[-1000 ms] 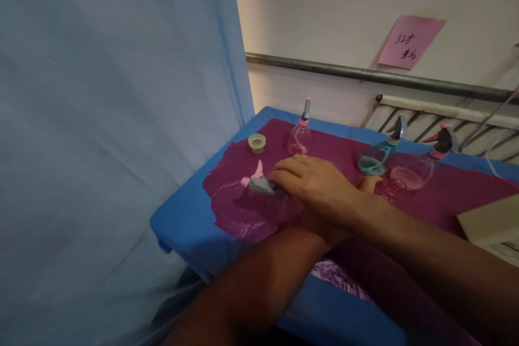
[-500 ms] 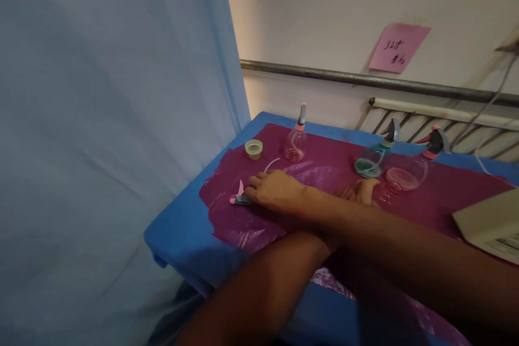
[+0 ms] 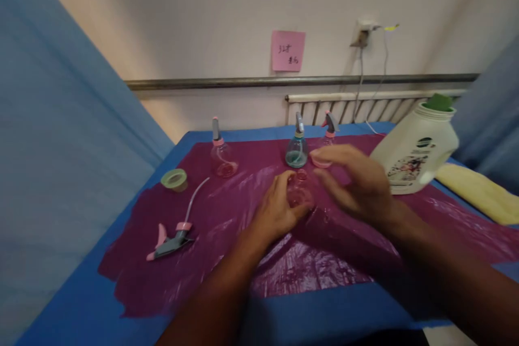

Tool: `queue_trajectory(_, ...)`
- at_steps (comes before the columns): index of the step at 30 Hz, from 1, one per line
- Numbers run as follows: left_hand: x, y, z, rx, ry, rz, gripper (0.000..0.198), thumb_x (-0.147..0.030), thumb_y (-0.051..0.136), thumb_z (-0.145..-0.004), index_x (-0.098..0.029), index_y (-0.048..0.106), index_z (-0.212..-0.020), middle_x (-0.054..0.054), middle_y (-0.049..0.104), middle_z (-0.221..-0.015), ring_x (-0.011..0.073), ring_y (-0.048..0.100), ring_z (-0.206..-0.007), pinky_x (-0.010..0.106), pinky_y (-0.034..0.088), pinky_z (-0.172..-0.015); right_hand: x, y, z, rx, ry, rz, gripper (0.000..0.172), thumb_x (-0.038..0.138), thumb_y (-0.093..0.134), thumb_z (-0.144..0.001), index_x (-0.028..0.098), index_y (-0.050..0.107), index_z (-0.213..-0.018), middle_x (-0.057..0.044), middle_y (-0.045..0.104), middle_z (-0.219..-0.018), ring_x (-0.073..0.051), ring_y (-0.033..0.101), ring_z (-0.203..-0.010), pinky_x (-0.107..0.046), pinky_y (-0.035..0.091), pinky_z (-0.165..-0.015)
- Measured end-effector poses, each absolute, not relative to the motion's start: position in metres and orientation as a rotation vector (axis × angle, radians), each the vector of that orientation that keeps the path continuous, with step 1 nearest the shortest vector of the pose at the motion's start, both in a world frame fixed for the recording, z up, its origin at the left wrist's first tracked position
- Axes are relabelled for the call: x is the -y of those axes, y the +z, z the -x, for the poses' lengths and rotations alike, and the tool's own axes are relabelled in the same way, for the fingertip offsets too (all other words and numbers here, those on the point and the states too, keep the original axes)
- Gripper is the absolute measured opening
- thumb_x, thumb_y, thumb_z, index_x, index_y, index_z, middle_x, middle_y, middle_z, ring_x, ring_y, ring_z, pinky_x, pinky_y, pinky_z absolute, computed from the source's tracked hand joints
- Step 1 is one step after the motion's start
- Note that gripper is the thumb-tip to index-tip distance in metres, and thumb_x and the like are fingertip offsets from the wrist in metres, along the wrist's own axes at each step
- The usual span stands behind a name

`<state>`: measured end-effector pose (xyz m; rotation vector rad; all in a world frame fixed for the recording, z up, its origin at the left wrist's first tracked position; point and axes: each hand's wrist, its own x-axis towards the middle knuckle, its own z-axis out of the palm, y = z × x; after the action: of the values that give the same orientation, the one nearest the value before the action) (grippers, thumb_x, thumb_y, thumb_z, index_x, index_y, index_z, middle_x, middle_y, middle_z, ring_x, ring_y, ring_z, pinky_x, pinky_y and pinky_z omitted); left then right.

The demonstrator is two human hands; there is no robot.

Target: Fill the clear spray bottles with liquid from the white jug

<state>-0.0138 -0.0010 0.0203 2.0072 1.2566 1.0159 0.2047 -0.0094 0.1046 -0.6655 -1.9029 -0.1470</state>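
Note:
My left hand (image 3: 279, 205) is wrapped round the side of a clear pink bottle (image 3: 299, 192) with an uncovered neck, standing on the purple plastic sheet. To its right, my right hand (image 3: 357, 181) hovers with thumb and fingers apart and nothing between them. A grey and pink spray head (image 3: 172, 243) lies on the sheet at the left, its thin tube pointing back. Behind the hands stand a teal spray bottle (image 3: 296, 154) and a pink spray bottle (image 3: 329, 138), the latter partly covered by my right fingers.
Another pink spray bottle (image 3: 224, 161) and a small greenish cup (image 3: 174, 179) stand at the back left. On the right are a large pale jug (image 3: 417, 146) with a green top and a folded yellow cloth (image 3: 478, 192). A blue curtain (image 3: 60, 119) hangs at the left.
My view has turned right. My right hand has let go of the spray head and come back from across my left arm to the right. My left hand still holds the bottle.

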Motion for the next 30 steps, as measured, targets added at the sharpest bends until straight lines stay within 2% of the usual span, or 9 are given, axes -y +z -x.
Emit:
queue_trajectory(2, 0.002, 0.028, 0.015, -1.37, 0.94, -1.973, 0.085, -0.038, 0.094, -0.088, -0.025, 0.053, -0.162, 0.017, 0.067, -0.162, 0.0418, 0.067, -0.151, 0.065, 0.053, -0.13, -0.004, 0.109, -0.252, 1.593, -0.199, 0.851, 0.034, 0.026, 0.079, -0.104, 0.031, 0.079, -0.138, -0.007, 0.085, -0.127, -0.027, 0.081, -0.112, -0.047, 0.065, -0.104)
queue_trajectory(6, 0.004, 0.043, 0.014, -1.499, 0.821, -1.894, 0.089, -0.042, 0.092, -0.088, -0.022, 0.051, -0.165, 0.02, 0.067, -0.163, 0.0431, 0.067, -0.153, 0.064, 0.053, -0.13, -0.038, 0.089, -0.35, 1.051, -0.402, 0.806, 0.035, 0.032, 0.076, -0.104, 0.026, 0.078, -0.139, -0.015, 0.079, -0.135, -0.031, 0.078, -0.123, -0.048, 0.059, -0.107)
queue_trajectory(8, 0.004, 0.047, 0.013, -1.54, 0.799, -1.879, 0.088, -0.043, 0.091, -0.088, -0.022, 0.052, -0.164, 0.02, 0.068, -0.162, 0.0439, 0.068, -0.151, 0.065, 0.054, -0.128, -0.054, 0.065, -0.396, 0.917, -0.457, 0.905, 0.04, 0.028, 0.076, -0.1, 0.026, 0.076, -0.14, -0.016, 0.076, -0.139, -0.031, 0.075, -0.13, -0.048, 0.055, -0.112)
queue_trajectory(10, 0.004, 0.049, 0.013, -1.559, 0.784, -1.877, 0.086, -0.045, 0.09, -0.089, -0.023, 0.052, -0.164, 0.02, 0.068, -0.162, 0.0435, 0.07, -0.149, 0.064, 0.055, -0.126, -0.067, 0.038, -0.432, 0.782, -0.34, 1.053, 0.043, 0.019, 0.074, -0.092, 0.026, 0.071, -0.135, -0.017, 0.073, -0.143, -0.031, 0.071, -0.135, -0.047, 0.052, -0.115)
queue_trajectory(13, 0.003, 0.049, 0.015, -1.558, 0.773, -1.863, 0.088, -0.049, 0.09, -0.092, -0.024, 0.05, -0.166, 0.02, 0.069, -0.162, 0.0432, 0.072, -0.147, 0.064, 0.057, -0.125, -0.079, 0.007, -0.461, 0.684, -0.069, 1.219, 0.044, 0.019, 0.07, -0.088, 0.025, 0.065, -0.13, -0.018, 0.078, -0.131, -0.027, 0.076, -0.118, -0.043, 0.057, -0.101)
queue_trajectory(16, 0.003, 0.051, 0.015, -1.587, 0.724, -1.85, 0.094, -0.052, 0.088, -0.094, -0.024, 0.044, -0.172, 0.021, 0.069, -0.163, 0.0445, 0.072, -0.147, 0.065, 0.057, -0.124, -0.078, -0.009, -0.462, 0.71, 0.054, 1.338, 0.04, 0.029, 0.076, -0.085, 0.023, 0.069, -0.123, -0.012, 0.082, -0.113, -0.023, 0.075, -0.096, -0.039, 0.058, -0.087)
queue_trajectory(21, 0.004, 0.059, 0.014, -1.627, 0.609, -1.892, 0.096, -0.058, 0.079, -0.1, -0.02, 0.037, -0.177, 0.024, 0.07, -0.16, 0.0462, 0.074, -0.143, 0.067, 0.056, -0.122, -0.061, -0.008, -0.449, 0.779, 0.132, 1.53, 0.04, 0.057, 0.076, -0.092, 0.021, 0.075, -0.107, -0.006, 0.08, -0.1, -0.024, 0.068, -0.089, -0.044, 0.059, -0.088)
queue_trajectory(25, 0.004, 0.058, 0.015, -1.582, 0.65, -1.889, 0.092, -0.055, 0.079, -0.101, -0.023, 0.039, -0.177, 0.023, 0.067, -0.166, 0.0441, 0.071, -0.148, 0.065, 0.054, -0.126, -0.052, 0.002, -0.45, 0.771, 0.059, 1.635, 0.033, 0.054, 0.068, -0.097, 0.023, 0.069, -0.109, -0.007, 0.078, -0.105, -0.025, 0.067, -0.097, -0.046, 0.056, -0.097)
queue_trajectory(30, 0.005, 0.049, 0.015, -1.493, 0.735, -1.877, 0.092, -0.05, 0.082, -0.101, -0.024, 0.039, -0.178, 0.022, 0.061, -0.173, 0.0423, 0.065, -0.156, 0.064, 0.048, -0.133, -0.041, 0.022, -0.45, 0.757, -0.015, 1.72, 0.023, 0.046, 0.063, -0.096, 0.025, 0.062, -0.106, -0.007, 0.075, -0.105, -0.026, 0.064, -0.098, -0.046, 0.054, -0.095)
